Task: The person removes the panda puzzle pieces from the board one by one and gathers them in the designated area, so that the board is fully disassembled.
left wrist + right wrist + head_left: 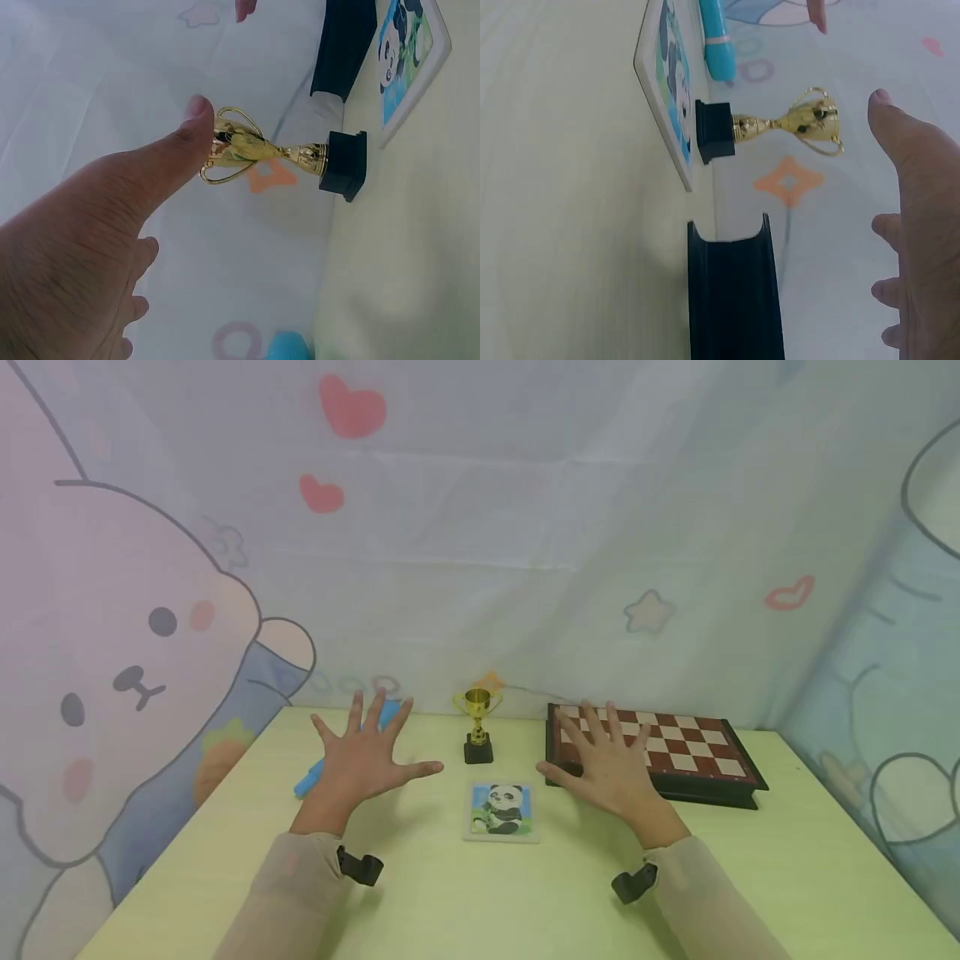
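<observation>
Both hands are raised over the table with fingers spread, and neither holds anything. My left hand (360,764) overlaps a blue stick-like object (388,714) in the head view, hiding its middle. My right hand (611,770) covers the near left corner of a red-and-white checkered board (686,743) with a dark case. Between the hands a small gold trophy cup (477,718) on a black base stands upright. In front of it lies a square panda picture (504,810) in a pale frame. The left wrist view shows the thumb overlapping the trophy (304,157).
A pale yellow table (450,902) carries all these things. Behind it and at both sides hangs a cloth (480,527) printed with a bear, hearts and stars. Each wrist bears a black camera mount, the left one (362,867) and the right one (634,883).
</observation>
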`<action>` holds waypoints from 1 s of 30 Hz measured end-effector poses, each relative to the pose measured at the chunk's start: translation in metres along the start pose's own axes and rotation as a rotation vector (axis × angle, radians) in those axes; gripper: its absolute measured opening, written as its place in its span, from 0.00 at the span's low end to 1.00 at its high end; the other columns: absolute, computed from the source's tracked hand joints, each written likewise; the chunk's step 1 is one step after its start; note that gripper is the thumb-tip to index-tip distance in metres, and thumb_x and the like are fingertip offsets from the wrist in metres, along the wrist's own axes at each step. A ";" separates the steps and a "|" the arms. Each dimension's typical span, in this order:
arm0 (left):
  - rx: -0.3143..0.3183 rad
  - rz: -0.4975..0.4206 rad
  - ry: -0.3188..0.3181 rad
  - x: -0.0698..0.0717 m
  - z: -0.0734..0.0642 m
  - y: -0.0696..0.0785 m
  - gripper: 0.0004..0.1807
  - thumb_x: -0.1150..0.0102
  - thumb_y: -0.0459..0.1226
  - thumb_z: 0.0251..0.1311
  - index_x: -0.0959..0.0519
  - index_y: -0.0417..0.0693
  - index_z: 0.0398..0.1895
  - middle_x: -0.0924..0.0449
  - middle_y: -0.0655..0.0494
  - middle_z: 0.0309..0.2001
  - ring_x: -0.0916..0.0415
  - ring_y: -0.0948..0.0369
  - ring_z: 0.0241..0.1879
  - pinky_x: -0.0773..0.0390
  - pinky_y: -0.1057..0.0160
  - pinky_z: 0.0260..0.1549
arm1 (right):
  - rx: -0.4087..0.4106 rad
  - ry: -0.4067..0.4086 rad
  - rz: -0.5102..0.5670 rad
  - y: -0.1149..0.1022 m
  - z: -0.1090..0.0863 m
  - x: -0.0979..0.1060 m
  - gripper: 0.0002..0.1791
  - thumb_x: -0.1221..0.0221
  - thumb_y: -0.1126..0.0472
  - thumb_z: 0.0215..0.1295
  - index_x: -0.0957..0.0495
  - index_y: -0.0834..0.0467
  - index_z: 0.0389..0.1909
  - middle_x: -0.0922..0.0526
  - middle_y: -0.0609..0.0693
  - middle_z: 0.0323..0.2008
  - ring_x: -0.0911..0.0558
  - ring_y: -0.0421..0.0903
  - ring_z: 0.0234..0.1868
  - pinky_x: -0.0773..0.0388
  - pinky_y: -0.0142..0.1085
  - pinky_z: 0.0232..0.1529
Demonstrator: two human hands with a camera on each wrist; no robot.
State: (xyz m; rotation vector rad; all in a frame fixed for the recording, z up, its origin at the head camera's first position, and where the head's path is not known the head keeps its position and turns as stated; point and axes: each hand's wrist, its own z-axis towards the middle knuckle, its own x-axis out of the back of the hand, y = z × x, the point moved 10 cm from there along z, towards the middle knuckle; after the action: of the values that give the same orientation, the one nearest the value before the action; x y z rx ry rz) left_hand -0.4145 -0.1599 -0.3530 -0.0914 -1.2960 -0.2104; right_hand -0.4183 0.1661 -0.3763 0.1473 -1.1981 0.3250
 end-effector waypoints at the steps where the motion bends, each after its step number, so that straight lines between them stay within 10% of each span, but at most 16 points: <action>1: -0.009 -0.017 -0.006 0.000 0.000 0.003 0.63 0.62 0.86 0.43 0.55 0.69 0.82 0.61 0.46 0.81 0.69 0.40 0.78 0.74 0.17 0.58 | 0.011 0.008 0.001 -0.003 0.000 0.001 0.53 0.59 0.16 0.59 0.52 0.38 0.81 0.56 0.55 0.80 0.63 0.63 0.79 0.72 0.79 0.63; 7: -0.134 -0.233 -0.183 -0.027 -0.003 0.037 0.56 0.49 0.77 0.53 0.44 0.60 0.80 0.41 0.47 0.76 0.43 0.43 0.74 0.38 0.32 0.65 | 0.196 0.139 0.279 -0.047 -0.001 0.007 0.32 0.45 0.38 0.72 0.28 0.52 0.69 0.30 0.56 0.69 0.33 0.57 0.71 0.37 0.61 0.68; 14: -0.269 -0.471 -0.392 -0.089 -0.009 0.076 0.55 0.33 0.66 0.53 0.42 0.50 0.79 0.40 0.48 0.75 0.44 0.47 0.75 0.40 0.44 0.71 | 0.237 -0.083 0.574 -0.089 0.006 -0.052 0.16 0.44 0.55 0.75 0.19 0.60 0.55 0.17 0.51 0.52 0.18 0.49 0.53 0.19 0.46 0.52; 19: -0.373 -0.428 -0.354 -0.111 -0.012 0.083 0.58 0.34 0.68 0.51 0.41 0.45 0.78 0.40 0.50 0.75 0.44 0.48 0.74 0.40 0.44 0.71 | 0.213 -0.109 0.574 -0.091 0.009 -0.076 0.10 0.42 0.58 0.73 0.17 0.56 0.48 0.18 0.49 0.49 0.22 0.49 0.52 0.21 0.47 0.53; 30: -0.371 -0.416 -0.229 -0.105 -0.017 0.078 0.57 0.33 0.73 0.42 0.34 0.58 0.75 0.35 0.58 0.72 0.38 0.53 0.62 0.34 0.43 0.58 | 0.181 -0.093 0.679 -0.089 0.009 -0.086 0.10 0.43 0.61 0.73 0.14 0.51 0.46 0.21 0.47 0.47 0.26 0.49 0.50 0.27 0.47 0.51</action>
State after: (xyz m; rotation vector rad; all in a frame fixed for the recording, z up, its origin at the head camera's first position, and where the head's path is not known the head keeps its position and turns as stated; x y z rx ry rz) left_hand -0.4090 -0.0763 -0.4545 -0.1645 -1.4831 -0.8167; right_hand -0.4255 0.0648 -0.4473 -0.0966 -1.2857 1.0309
